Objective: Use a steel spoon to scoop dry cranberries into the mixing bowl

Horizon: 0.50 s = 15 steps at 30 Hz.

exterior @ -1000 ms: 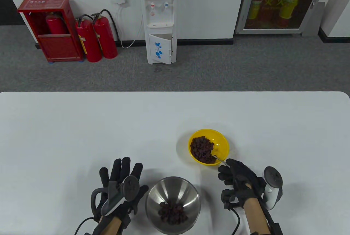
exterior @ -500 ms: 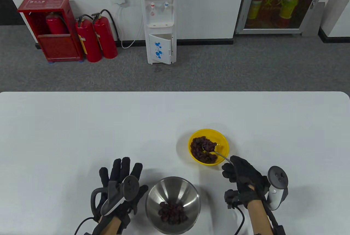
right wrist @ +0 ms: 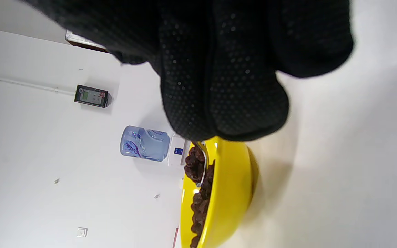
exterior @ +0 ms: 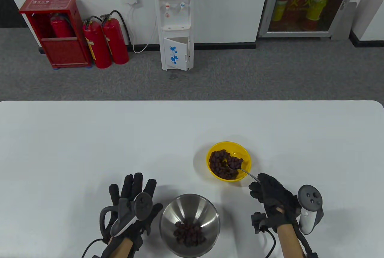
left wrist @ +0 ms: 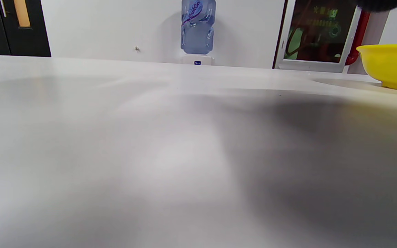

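A yellow bowl (exterior: 245, 156) right of centre holds dry cranberries (exterior: 219, 163); it also shows in the left wrist view (left wrist: 391, 65) and, on its side, in the right wrist view (right wrist: 229, 193). My right hand (exterior: 270, 192) grips the handle of the steel spoon (exterior: 243, 171), whose bowl sits loaded with cranberries inside the yellow bowl. The steel mixing bowl (exterior: 168, 225) stands near the front edge with a small heap of cranberries (exterior: 189, 233) in it. My left hand (exterior: 132, 201) lies flat on the table left of the mixing bowl, fingers spread, holding nothing.
The white table (exterior: 90, 138) stretches back and to both sides. Beyond its far edge stand a water dispenser (exterior: 175, 21) and red fire extinguishers (exterior: 105, 42) on the floor.
My right hand drew back to the right and the spoon swept through the cranberries, ending loaded at the right side of the yellow bowl. My left hand has not moved.
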{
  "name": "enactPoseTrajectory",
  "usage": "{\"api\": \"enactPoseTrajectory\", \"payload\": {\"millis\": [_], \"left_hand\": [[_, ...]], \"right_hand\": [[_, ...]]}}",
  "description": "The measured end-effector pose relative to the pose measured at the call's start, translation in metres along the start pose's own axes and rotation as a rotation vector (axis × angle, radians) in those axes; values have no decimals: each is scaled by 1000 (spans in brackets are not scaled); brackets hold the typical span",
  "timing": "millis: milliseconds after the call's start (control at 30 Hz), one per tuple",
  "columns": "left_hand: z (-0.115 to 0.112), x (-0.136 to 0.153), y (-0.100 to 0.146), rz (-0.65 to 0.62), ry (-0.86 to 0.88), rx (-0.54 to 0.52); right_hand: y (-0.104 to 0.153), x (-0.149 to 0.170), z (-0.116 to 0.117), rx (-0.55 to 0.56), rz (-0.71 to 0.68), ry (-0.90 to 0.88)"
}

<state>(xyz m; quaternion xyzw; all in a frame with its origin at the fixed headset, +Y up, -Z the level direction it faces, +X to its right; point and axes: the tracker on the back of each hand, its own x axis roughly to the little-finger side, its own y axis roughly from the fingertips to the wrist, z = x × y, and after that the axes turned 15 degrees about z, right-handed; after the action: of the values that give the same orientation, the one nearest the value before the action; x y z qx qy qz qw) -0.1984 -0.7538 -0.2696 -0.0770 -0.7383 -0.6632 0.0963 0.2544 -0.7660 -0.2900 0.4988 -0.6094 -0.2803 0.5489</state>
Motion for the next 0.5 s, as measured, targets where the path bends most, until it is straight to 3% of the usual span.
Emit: {"api": "enactPoseTrajectory", "payload": {"millis": [500], "left_hand": [[0, 0, 0, 5, -5, 3]], "right_hand": [[34, -36, 12, -117, -198, 24]]}}
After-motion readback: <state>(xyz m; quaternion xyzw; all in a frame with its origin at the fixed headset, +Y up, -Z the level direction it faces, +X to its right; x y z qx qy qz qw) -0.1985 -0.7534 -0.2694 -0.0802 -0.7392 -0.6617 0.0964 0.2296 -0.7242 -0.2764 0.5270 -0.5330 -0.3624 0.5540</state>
